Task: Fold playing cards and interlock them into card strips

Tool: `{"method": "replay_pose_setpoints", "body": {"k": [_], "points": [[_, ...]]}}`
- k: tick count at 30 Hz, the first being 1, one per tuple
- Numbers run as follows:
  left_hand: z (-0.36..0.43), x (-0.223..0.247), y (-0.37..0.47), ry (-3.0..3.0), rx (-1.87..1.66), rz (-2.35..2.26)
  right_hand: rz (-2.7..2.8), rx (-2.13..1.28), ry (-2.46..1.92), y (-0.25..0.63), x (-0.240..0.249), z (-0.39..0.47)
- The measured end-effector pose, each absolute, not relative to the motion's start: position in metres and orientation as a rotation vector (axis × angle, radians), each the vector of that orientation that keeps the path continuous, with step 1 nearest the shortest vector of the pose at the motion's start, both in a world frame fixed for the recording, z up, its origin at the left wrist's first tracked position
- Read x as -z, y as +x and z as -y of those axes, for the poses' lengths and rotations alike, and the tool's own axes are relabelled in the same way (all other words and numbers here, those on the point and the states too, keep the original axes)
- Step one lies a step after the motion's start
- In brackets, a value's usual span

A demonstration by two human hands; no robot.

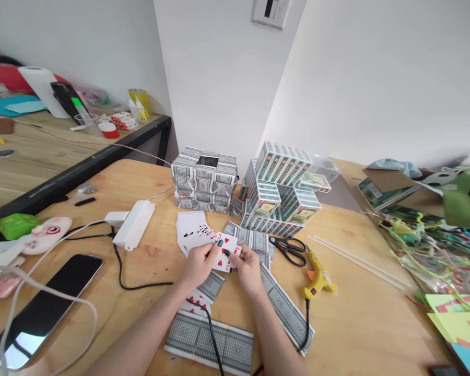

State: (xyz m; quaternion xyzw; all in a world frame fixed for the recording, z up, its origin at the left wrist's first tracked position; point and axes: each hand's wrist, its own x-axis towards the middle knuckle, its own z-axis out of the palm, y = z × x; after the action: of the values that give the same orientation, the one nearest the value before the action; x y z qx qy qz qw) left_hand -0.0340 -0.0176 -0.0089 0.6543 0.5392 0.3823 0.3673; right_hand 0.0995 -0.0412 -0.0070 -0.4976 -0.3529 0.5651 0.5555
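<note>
Clipped and Covered

From here, the left hand point(200, 261) and right hand point(247, 265) cover parts of the held cards point(229, 245). The left forearm point(152, 318) hides some black cord point(141, 288); the phone point(49, 303) is cut off leftward, the wall panel point(272, 12) above. Print on the boxes point(284, 162) is illegible.

Beyond the left hand point(199, 263) lie loose cards point(186, 227), a card structure point(206, 185) behind them; beyond the right hand point(248, 269) stand stacked boxes point(263, 196). Right of the right hand lie scissors point(292, 250), then a glue gun point(317, 279). Left of the left hand sit a power strip point(135, 224), then a phone point(49, 305). Nearer than both hands lies a card panel point(237, 347).
</note>
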Motion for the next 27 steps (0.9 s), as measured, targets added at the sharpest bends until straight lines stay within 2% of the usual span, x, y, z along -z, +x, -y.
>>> {"method": "replay_pose_setpoints", "body": {"k": [27], "points": [[0.0256,0.0084,-0.0349,1.777,-0.895,-1.332,0.716,-1.306,-1.120,0.1052,0.0151,0.0379]]}}
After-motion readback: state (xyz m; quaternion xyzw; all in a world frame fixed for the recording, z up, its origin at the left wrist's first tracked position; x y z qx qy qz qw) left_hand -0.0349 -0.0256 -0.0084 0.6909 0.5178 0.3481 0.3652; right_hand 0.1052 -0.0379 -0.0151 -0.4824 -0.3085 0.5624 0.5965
